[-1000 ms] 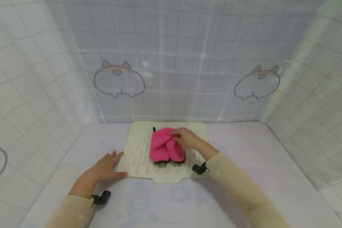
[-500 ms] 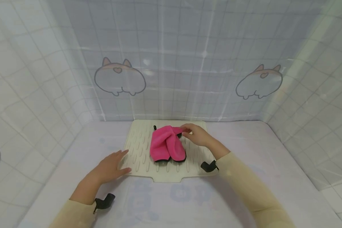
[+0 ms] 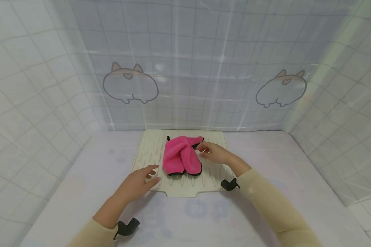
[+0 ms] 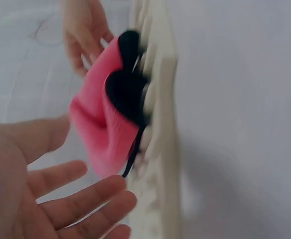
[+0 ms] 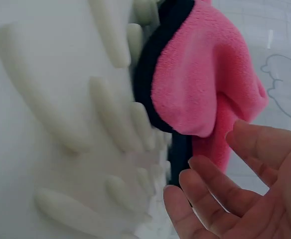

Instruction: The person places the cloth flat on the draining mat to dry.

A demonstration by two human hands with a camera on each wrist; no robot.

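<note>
Pale grid-printed sheeting is hanging behind and along both sides of my workspace, with outlined animal drawings showing on the back panel. I am holding nothing: my left hand is hovering near the front left of the pink cloth, fingers spread and thumb apart, and my right hand is hovering just beside its right edge, fingers loosely bent. Whether a fingertip is touching, I cannot tell. Between my hands the cloth is lying bunched, one fold crossing another, its black trim showing at the front and a small black loop sticking out at the back left. Handling it well is probably calling for a light pinch on the trim, one layer at a time, easing the crossed folds apart without dragging the ridged mat underneath. As for containers, I am seeing none; the mat is simply bearing the cloth and lying on the pale, faintly printed tabletop.
</note>
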